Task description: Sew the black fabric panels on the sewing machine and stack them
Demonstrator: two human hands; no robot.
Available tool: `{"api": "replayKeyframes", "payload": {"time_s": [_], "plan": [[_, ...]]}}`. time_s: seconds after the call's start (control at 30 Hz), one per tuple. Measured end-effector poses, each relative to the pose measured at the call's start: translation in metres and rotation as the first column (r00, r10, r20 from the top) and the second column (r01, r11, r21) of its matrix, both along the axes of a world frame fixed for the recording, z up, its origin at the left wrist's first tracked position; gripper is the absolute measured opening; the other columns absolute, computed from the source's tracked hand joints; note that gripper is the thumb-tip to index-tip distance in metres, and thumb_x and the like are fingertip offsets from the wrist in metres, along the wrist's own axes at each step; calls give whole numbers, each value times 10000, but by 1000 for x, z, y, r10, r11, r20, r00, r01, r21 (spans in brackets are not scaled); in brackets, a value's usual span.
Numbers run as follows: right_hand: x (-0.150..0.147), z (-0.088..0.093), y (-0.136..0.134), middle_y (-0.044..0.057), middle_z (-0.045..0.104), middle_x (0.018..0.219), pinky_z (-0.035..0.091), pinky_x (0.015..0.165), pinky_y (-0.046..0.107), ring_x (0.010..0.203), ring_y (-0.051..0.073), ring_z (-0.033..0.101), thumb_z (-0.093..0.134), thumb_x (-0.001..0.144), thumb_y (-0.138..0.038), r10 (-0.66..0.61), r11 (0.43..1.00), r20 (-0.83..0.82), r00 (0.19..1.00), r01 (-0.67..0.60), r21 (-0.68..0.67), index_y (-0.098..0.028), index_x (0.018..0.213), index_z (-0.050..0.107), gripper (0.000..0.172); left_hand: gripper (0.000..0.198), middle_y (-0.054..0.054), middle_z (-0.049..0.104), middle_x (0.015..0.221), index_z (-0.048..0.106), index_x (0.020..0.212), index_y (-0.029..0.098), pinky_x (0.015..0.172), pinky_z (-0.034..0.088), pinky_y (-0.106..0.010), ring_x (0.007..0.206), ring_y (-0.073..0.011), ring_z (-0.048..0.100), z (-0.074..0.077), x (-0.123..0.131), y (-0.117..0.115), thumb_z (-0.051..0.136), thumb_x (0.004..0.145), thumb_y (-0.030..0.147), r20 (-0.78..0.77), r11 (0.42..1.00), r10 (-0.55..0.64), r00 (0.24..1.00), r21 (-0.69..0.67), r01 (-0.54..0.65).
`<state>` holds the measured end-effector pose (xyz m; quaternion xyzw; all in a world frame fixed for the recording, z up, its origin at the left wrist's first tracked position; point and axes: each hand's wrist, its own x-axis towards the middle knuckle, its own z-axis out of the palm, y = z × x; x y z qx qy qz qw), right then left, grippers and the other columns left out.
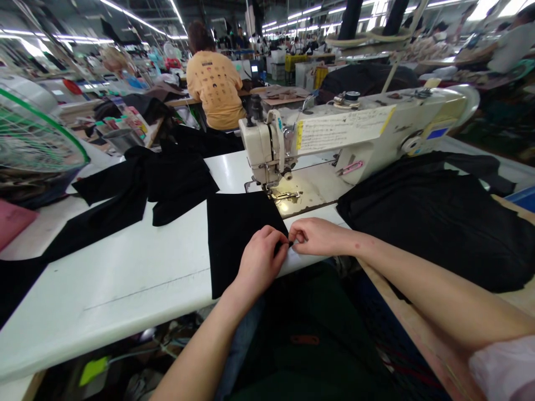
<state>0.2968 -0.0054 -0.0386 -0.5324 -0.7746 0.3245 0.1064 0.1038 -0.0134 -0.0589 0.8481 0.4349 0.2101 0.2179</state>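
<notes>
Pinching black fabric, left hand, right hand, seemingly at its corner

From here I see matt black cloth on a smooth, glossy white tabletop, beside a cream painted-metal sewing machine with a polished metal bed plate, a paper note and a bare wooden table edge

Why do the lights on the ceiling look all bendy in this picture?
In the head view, the ceiling lights curve, probably from a very wide lens; the white table edge bows too, and glare whitens the bright patch at the top right.
</notes>
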Motion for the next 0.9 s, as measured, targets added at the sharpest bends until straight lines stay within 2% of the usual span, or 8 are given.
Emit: {"api": "replayKeyframes", "payload": {"time_s": [0.1,0.27,0.57,0.77,0.83,0.9], "plan": [[-2,2,0,-14,665,718,344,565,239,630,132,556,627,753,-171,2,1000,12,1000,-2,-20,-183,819,706,103,95,-54,623,943,663,883,198,775,506,-344,873,-208,613,0,-2,0,574,893,167,10,1000,-12,1000,-8,12],[-5,7,3,-14,668,678,347,553,234,616,132,567,604,761,-157,4,998,36,999,-2,-60,-185,767,710,110,167,-57,632,997,653,980,192,806,514,-343,917,-207,619,0,-8,2,577,859,105,71,998,-38,997,-46,42],[-13,11,9,0,688,659,351,532,247,623,155,601,658,694,-206,-44,991,151,988,62,-121,-193,699,714,58,141,-44,619,948,627,950,187,779,505,-344,888,-206,602,1,-7,2,600,838,106,70,998,-11,998,-63,15],[-15,11,14,5,651,602,322,498,260,581,168,584,693,676,-221,-103,986,218,971,128,-104,-195,652,657,51,166,-61,610,992,669,929,196,812,504,-344,912,-201,593,0,-10,1,543,878,102,77,996,-90,993,-18,92],[-11,12,12,11,660,655,332,515,257,606,165,585,672,690,-170,-140,986,224,964,157,-59,-189,697,645,33,204,-70,612,1014,686,965,195,830,506,-350,927,-205,590,-1,-12,-1,523,891,96,68,992,-124,990,18,123],[-7,13,3,24,668,738,349,561,261,655,167,586,613,744,-123,-193,981,223,955,192,26,-182,809,643,93,225,-74,617,1028,694,986,197,839,510,-357,935,-208,590,-1,-14,-3,516,897,91,59,989,-144,988,41,142]]}}
